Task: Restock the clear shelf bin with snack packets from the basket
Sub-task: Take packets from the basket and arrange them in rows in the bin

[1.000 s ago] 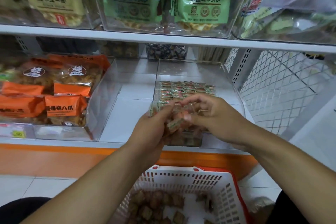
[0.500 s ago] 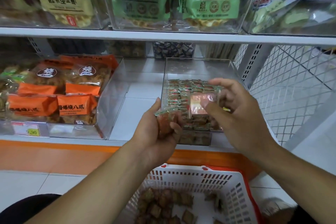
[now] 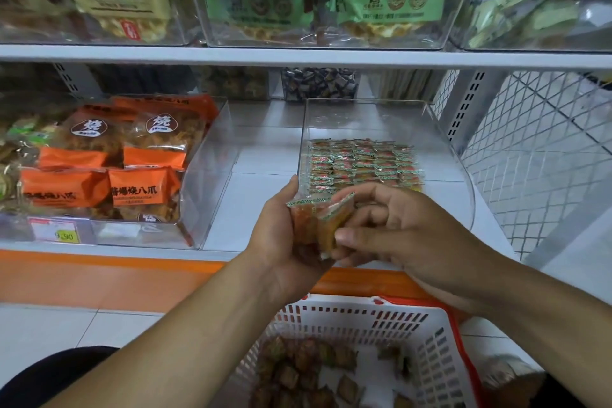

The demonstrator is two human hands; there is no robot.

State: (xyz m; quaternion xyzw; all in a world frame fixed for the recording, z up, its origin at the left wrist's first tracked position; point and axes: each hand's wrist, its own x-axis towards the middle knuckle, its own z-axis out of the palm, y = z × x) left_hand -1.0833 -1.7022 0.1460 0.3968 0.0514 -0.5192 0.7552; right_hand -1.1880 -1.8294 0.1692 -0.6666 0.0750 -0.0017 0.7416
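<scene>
Left hand (image 3: pixel 281 235): curled round a small stack of snack packets (image 3: pixel 318 222), held just before the clear shelf bin (image 3: pixel 443 156). Right hand (image 3: pixel 397 228): thumb and fingers pinching the stack's near packet. Bin holds neat packet rows (image 3: pixel 364 164); white basket (image 3: pixel 430 341) below holds loose packets.

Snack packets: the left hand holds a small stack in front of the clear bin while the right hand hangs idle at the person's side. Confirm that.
Not quite. The left hand does hold the snack packets in front of the clear bin, but the right hand isn't idle: the head view shows its fingers pinching a packet in that stack.
</scene>
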